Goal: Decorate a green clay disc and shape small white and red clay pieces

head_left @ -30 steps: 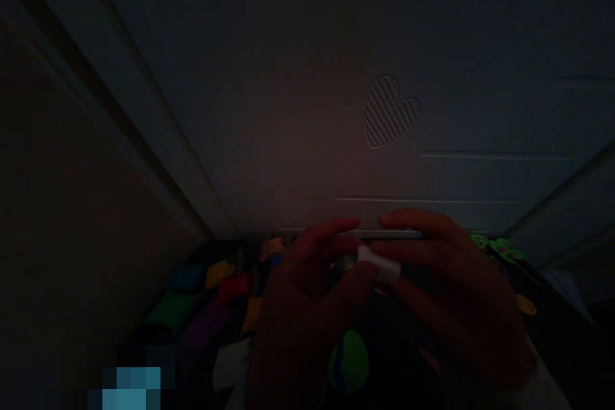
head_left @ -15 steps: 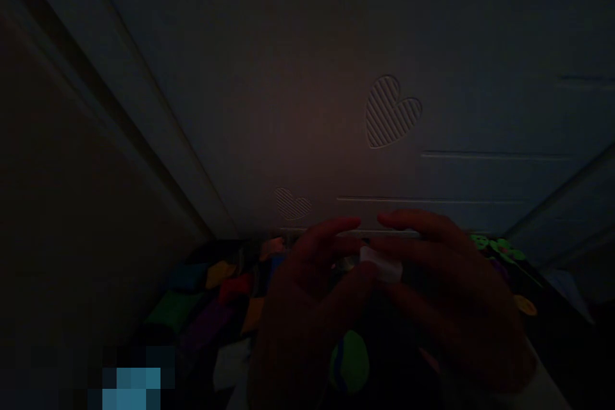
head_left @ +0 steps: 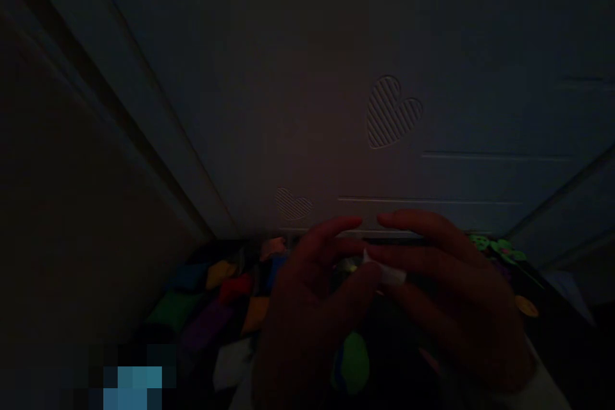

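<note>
The light is very dim. Between my two hands is a small white piece (head_left: 393, 275), soft-looking and thin at its upper left tip; its material is hard to make out. My left hand (head_left: 312, 307) pinches it from the left, with the thumb lying over its near side. From the right, my right hand (head_left: 456, 295) grips its other end between thumb and fingers. Both index fingers are raised and curve toward each other above it. Below the hands lies a green rounded piece (head_left: 355, 362) with a dark blue stripe.
Coloured packets, among them a red one (head_left: 235, 287), a green one (head_left: 175, 309) and a purple one (head_left: 207, 323), lie at left. A white piece (head_left: 233, 362) sits nearer. Green flower-like shapes (head_left: 502, 248) and a yellow-orange disc (head_left: 526, 306) are at right. A pale panel with embossed hearts (head_left: 391, 112) rises behind.
The white piece has turned slightly and shifted a little right, showing a narrower side and a pointed tip. The left thumb has moved slightly right; both hands otherwise stay in place.
</note>
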### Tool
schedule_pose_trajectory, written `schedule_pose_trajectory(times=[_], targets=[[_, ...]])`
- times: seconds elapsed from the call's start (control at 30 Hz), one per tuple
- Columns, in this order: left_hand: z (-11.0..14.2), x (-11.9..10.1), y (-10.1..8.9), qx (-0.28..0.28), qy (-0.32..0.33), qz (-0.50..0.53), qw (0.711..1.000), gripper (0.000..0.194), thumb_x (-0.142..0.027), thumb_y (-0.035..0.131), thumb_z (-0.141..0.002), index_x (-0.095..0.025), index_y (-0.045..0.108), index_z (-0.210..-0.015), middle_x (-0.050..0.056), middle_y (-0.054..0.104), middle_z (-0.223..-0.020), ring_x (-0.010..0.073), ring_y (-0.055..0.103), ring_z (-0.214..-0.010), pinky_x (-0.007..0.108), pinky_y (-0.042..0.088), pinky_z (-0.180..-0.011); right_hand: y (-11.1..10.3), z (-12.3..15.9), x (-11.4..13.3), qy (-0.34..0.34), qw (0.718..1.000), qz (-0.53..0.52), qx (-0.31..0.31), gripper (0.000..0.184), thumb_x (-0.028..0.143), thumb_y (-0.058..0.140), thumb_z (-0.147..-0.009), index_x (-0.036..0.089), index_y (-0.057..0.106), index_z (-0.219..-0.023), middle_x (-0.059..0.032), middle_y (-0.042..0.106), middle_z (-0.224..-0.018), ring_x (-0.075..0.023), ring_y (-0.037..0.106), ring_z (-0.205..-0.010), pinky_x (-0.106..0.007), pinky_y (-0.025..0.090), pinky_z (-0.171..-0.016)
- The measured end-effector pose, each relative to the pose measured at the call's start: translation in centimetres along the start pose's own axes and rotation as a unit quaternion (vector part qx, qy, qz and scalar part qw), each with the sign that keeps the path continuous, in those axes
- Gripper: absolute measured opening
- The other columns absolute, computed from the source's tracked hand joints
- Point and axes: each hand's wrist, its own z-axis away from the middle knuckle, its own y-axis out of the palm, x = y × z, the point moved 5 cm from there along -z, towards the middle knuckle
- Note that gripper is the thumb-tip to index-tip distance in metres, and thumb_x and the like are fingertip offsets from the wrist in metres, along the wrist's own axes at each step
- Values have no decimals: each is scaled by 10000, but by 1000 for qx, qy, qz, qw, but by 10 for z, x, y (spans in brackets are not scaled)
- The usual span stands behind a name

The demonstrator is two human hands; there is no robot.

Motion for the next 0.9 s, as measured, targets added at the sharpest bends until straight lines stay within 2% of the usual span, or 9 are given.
schedule_pose_trajectory(times=[0.27, 0.43, 0.57, 0.8, 0.9], targets=[[1, -5, 3, 3, 13, -3, 1000, 304, -127, 732, -695, -270, 673, -956, -39, 739, -823, 95, 667, -779, 160, 495, -713, 1, 0, -3, 6, 1000, 2, 20, 206, 209, 605, -834, 262, 663, -1024, -46, 645, -1132, -178, 625, -1037, -306, 554, -864], [2, -3, 3, 16, 9, 16, 1000, 316, -122, 735, -693, -299, 677, -948, -63, 739, -820, 73, 659, -758, 136, 483, -675, 0, 1, -3, 7, 1000, 0, 22, 205, 185, 607, -831, 247, 664, -1018, -41, 645, -1134, -152, 608, -1053, -265, 526, -907], [2, -6, 3, 7, 14, 13, 1000, 322, -112, 736, -682, -284, 677, -948, -48, 736, -801, 82, 656, -750, 142, 483, -664, 0, 1, -4, 8, 1000, -8, 15, 188, 233, 628, -829, 237, 666, -1013, -41, 659, -1109, -155, 618, -1033, -263, 529, -900], [2, -5, 5, -7, 3, 38, 999, 321, -95, 732, -673, -274, 680, -934, -45, 734, -788, 85, 660, -736, 148, 493, -681, 0, 0, -4, 1, 1000, 1, 11, 193, 220, 629, -830, 218, 662, -1020, -29, 658, -1115, -115, 605, -1043, -188, 489, -928], [1, -4, 5, 25, 8, 53, 998, 320, -100, 734, -686, -288, 685, -940, -52, 740, -802, 75, 662, -753, 132, 496, -692, 0, 1, -4, 5, 1000, -5, 11, 197, 234, 629, -833, 214, 656, -1027, -19, 654, -1110, -88, 595, -1052, -140, 456, -944]])
